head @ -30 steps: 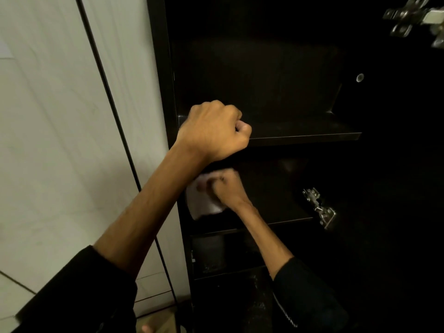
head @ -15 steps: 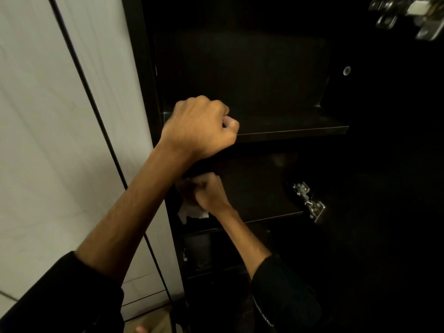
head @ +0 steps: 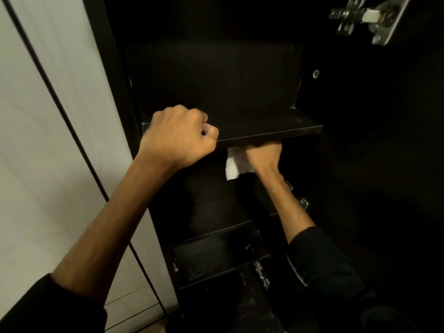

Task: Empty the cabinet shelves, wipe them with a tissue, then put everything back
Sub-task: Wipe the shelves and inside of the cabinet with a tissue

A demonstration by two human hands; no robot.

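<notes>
Under the upper shelf [head: 264, 133] of the dark cabinet [head: 115, 75], the right hand [head: 263, 156] held a white tissue [head: 234, 167], its fingers hidden behind the shelf edge. At nine o'clock from it, the left hand [head: 179, 135] was clenched at the shelf's front edge; whether it gripped the edge could not be told. At one o'clock, a metal hinge [head: 367, 18] gleamed.

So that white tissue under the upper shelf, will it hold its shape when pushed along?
Probably not. The white tissue hangs crumpled and limp from the right hand, so it likely folds and bunches. It looks thin and light, and may tear if dragged hard against the shelf edge.
</notes>
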